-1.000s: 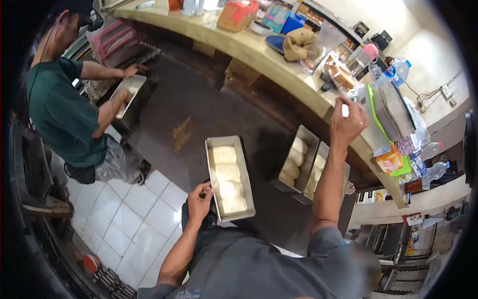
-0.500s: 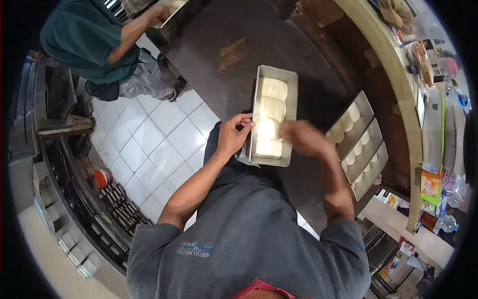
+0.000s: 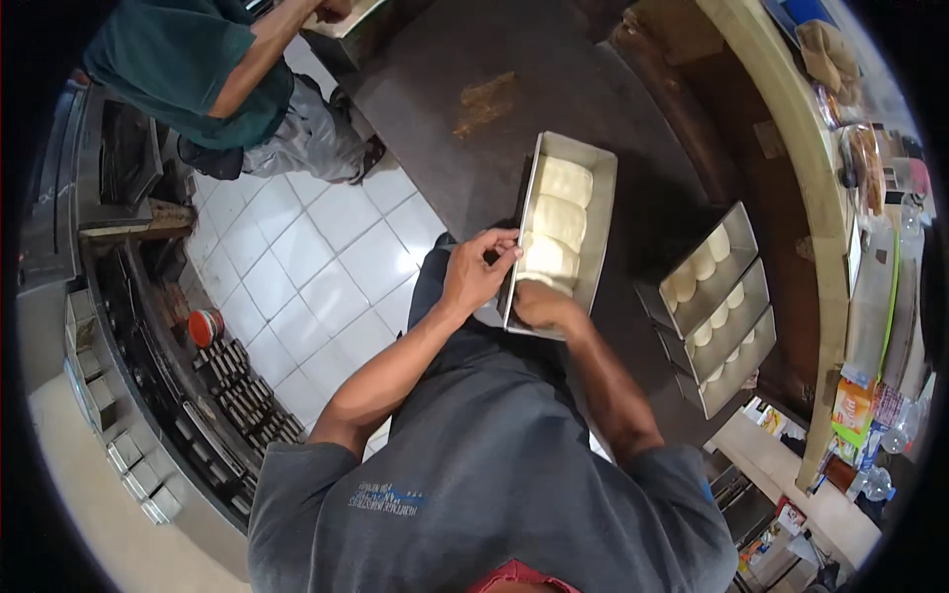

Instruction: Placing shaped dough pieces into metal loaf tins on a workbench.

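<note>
A long metal loaf pan (image 3: 600, 222) stands at the table's near edge, holding a row of pale dough pieces (image 3: 560, 221). My left hand (image 3: 481, 269) pinches the pan's left rim between thumb and fingers. Inside the near end of the pan, my right hand (image 3: 542, 304) is closed like a fist and presses down on the nearest dough piece. That piece is mostly covered by the hand, and its fingertips are hidden.
To the right, several loaf pans (image 3: 714, 269) with dough sit side by side on the dark table (image 3: 435, 99). Across the table's far left corner, a person in a green shirt (image 3: 178, 69) has a hand near another pan (image 3: 358, 30). A red tub (image 3: 205, 327) is beside the left-hand racks.
My right hand has moved from the pan's right side into its near end, onto the nearest dough piece. My left hand stays on the rim. The view has shifted slightly.
</note>
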A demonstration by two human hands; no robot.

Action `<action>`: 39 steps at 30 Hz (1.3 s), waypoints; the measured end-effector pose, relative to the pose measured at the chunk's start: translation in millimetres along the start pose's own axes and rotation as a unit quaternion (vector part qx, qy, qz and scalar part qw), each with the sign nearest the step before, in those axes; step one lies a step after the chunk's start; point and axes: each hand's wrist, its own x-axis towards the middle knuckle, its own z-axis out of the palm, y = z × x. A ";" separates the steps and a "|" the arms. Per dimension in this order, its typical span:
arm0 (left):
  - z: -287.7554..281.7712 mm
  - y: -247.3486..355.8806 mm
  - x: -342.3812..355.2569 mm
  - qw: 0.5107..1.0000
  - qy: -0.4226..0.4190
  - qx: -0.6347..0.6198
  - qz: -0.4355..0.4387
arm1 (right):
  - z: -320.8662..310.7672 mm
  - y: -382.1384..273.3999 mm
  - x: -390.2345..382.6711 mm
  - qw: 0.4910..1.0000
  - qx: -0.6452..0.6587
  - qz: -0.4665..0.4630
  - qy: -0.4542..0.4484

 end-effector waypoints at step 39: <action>-14.1 23.3 84.9 0.887 -0.137 0.405 0.176 | -165.1 67.6 12.6 0.993 -0.084 -0.049 0.062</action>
